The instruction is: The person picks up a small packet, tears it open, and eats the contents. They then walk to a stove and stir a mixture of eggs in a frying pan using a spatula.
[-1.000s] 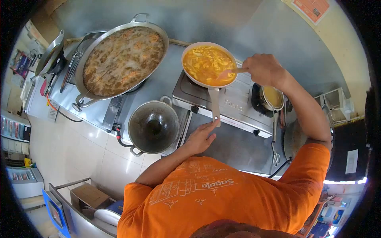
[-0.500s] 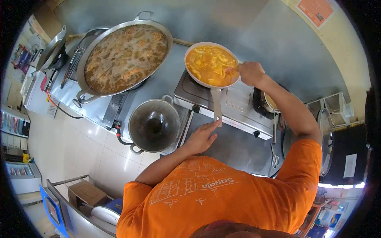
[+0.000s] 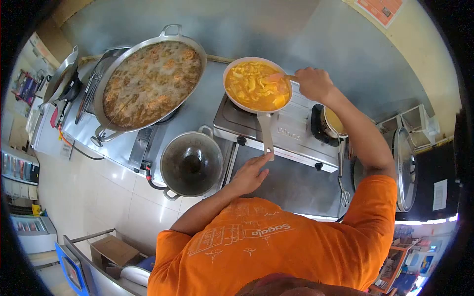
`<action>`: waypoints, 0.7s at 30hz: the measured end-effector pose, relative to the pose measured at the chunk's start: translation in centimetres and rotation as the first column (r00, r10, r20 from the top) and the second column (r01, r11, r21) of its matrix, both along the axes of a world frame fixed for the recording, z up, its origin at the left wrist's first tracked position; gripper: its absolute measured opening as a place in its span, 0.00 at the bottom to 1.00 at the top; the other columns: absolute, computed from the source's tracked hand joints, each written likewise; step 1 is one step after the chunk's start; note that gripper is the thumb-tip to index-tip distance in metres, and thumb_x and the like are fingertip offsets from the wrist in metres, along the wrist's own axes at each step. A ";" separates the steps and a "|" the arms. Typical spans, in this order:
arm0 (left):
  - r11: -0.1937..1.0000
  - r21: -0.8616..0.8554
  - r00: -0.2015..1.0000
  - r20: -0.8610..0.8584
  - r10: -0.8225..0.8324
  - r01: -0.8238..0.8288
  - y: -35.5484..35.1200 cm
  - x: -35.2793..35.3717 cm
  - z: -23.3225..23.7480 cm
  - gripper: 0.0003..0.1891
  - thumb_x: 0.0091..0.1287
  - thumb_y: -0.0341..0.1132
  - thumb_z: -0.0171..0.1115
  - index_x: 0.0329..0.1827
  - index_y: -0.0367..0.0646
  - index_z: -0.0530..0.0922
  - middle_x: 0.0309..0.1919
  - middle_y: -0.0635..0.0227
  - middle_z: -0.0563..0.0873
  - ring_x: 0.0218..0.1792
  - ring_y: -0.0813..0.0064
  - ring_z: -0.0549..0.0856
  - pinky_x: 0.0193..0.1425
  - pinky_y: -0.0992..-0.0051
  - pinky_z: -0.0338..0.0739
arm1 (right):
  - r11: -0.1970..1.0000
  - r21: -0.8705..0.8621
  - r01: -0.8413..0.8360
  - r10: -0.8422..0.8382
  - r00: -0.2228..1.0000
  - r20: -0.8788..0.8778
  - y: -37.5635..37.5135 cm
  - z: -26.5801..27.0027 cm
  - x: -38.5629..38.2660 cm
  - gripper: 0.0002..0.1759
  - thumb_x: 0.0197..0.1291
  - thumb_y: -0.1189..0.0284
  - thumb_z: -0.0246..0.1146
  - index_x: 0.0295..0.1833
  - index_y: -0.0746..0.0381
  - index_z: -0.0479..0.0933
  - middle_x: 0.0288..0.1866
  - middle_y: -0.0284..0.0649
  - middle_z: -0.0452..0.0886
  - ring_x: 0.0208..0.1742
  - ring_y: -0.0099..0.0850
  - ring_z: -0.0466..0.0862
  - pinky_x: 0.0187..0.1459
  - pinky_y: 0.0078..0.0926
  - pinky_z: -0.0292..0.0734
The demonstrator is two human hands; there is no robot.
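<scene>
A light-coloured frying pan (image 3: 236, 104) stands on a steel stove, filled with loose yellow-orange egg (image 3: 252, 89) in soft folds. The fingertips of my left hand (image 3: 251, 173) hold the end of the pan's pale handle (image 3: 265, 135), with the thumb standing apart. Above the pan's right rim, my right hand (image 3: 314, 85) is closed around the handle of a spatula (image 3: 274, 77). Its pinkish head rests in the egg at the right side. The grip end of the spatula is hidden inside my fist.
A big wok (image 3: 201, 69) of bubbling oil with frying pieces stands at the left. Nearer is a smaller dark wok (image 3: 191, 165). On the stove's right (image 3: 291, 132) sits a small pot (image 3: 327, 118); a whisk (image 3: 344, 197) lies near the front. Farther right stands a glass lid (image 3: 405, 172).
My right hand has shifted away from the pan's near side, and the spatula head now lies farther back in the egg and shows more. The whole view has tilted slightly. My left hand stays at the handle.
</scene>
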State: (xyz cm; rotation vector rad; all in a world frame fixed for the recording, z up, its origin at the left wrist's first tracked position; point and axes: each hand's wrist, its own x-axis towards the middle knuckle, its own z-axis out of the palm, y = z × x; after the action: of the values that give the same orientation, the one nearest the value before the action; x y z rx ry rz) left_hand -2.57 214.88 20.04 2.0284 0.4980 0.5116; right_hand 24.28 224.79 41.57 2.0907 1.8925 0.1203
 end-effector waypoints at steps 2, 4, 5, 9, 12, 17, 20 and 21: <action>1.000 0.020 1.000 0.028 0.010 -0.011 0.0 0.2 -0.5 0.31 0.73 0.32 0.55 0.78 0.49 0.58 0.67 0.51 0.75 0.67 0.48 0.73 0.73 0.59 0.65 | 0.999 -0.027 -0.016 0.016 1.000 -0.019 -1.5 2.2 -1.5 0.14 0.57 0.76 0.57 0.49 0.62 0.80 0.45 0.52 0.85 0.48 0.49 0.86 0.47 0.47 0.81; 1.000 0.025 0.999 0.037 0.004 -0.005 0.1 0.3 -0.5 0.31 0.73 0.32 0.55 0.78 0.49 0.58 0.67 0.51 0.75 0.67 0.49 0.73 0.73 0.59 0.65 | 0.998 -0.043 -0.043 0.041 0.998 -0.049 -2.8 3.4 -3.0 0.13 0.57 0.76 0.57 0.48 0.62 0.80 0.45 0.52 0.84 0.47 0.50 0.85 0.46 0.48 0.81; 1.000 0.017 0.999 0.031 -0.006 0.005 0.2 0.3 -0.5 0.31 0.73 0.31 0.55 0.78 0.48 0.58 0.68 0.51 0.74 0.68 0.49 0.72 0.74 0.59 0.64 | 0.997 -0.054 -0.062 0.056 0.994 -0.095 -3.4 3.6 -3.9 0.13 0.57 0.77 0.57 0.47 0.63 0.80 0.44 0.53 0.84 0.47 0.50 0.85 0.47 0.48 0.81; 1.000 0.007 1.000 -0.014 0.000 0.000 0.0 0.3 -0.3 0.31 0.73 0.31 0.56 0.78 0.47 0.59 0.69 0.53 0.74 0.69 0.51 0.72 0.75 0.59 0.63 | 0.980 -0.129 -0.151 0.112 0.958 -0.263 -3.7 2.3 -6.4 0.13 0.57 0.77 0.56 0.47 0.67 0.79 0.43 0.57 0.83 0.47 0.53 0.85 0.48 0.49 0.80; 1.000 0.020 1.000 0.002 0.007 -0.007 -0.1 0.3 -0.1 0.31 0.72 0.31 0.56 0.78 0.48 0.59 0.68 0.53 0.74 0.68 0.51 0.73 0.74 0.59 0.63 | 0.975 -0.161 -0.154 0.092 0.937 -0.338 -1.8 -1.8 -6.7 0.14 0.56 0.76 0.60 0.47 0.71 0.79 0.43 0.59 0.84 0.47 0.54 0.86 0.47 0.47 0.81; 0.999 0.033 0.999 0.032 -0.003 0.002 -0.1 0.2 -0.3 0.31 0.72 0.30 0.56 0.78 0.48 0.59 0.67 0.52 0.75 0.68 0.50 0.73 0.73 0.60 0.65 | 0.995 -0.015 -0.095 0.078 0.887 -0.454 2.0 -9.4 -5.5 0.16 0.55 0.77 0.61 0.49 0.75 0.77 0.41 0.62 0.84 0.46 0.55 0.86 0.47 0.46 0.82; 0.998 0.059 0.999 0.044 -0.003 0.001 0.0 0.3 -0.5 0.32 0.71 0.30 0.57 0.78 0.46 0.59 0.66 0.52 0.76 0.68 0.51 0.73 0.73 0.60 0.66 | 0.998 0.066 0.002 0.033 0.849 -0.527 4.0 -11.4 -5.4 0.16 0.58 0.75 0.57 0.48 0.76 0.77 0.40 0.63 0.84 0.44 0.55 0.87 0.45 0.46 0.83; 0.997 0.075 0.999 0.052 -0.006 0.002 0.0 0.3 -0.6 0.32 0.71 0.29 0.57 0.78 0.46 0.60 0.66 0.52 0.76 0.68 0.51 0.73 0.73 0.60 0.65 | 0.994 0.100 0.034 0.027 0.832 -0.554 4.6 -11.6 -5.4 0.17 0.59 0.74 0.56 0.49 0.76 0.77 0.40 0.63 0.84 0.43 0.55 0.87 0.43 0.46 0.83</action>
State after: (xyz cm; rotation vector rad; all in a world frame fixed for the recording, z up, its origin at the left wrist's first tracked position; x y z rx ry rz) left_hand -2.26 214.91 19.44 2.0810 0.4485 0.5872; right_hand 18.87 229.42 30.01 2.3852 2.2338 -0.4528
